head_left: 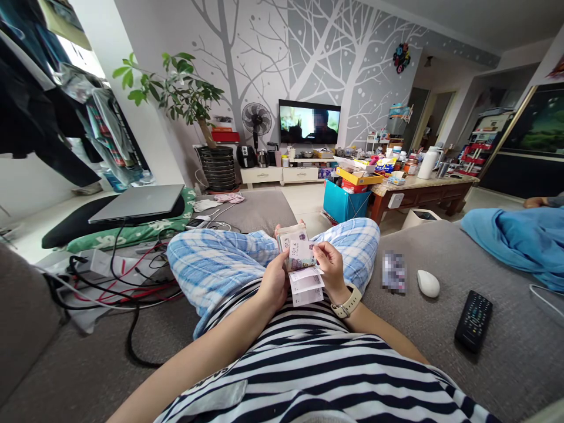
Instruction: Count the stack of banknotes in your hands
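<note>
A stack of banknotes (291,235) is held above my lap, between my crossed legs in blue checked trousers. My left hand (275,281) is closed round the stack's left and lower edge. With its fingers pinched, my right hand (330,264) grips the right edge of a note at the front of the stack. Several pale notes (307,288) fan out below the stack, between my hands, over my striped shirt. A beige watch (347,302) is on my right wrist.
On the sofa (423,335) to the right lie a white mouse (428,284), a black remote (473,321) and a blurred item (393,272). Tangled cables (127,282) and a laptop (137,202) are at left. A cluttered table (423,187) stands ahead on the right.
</note>
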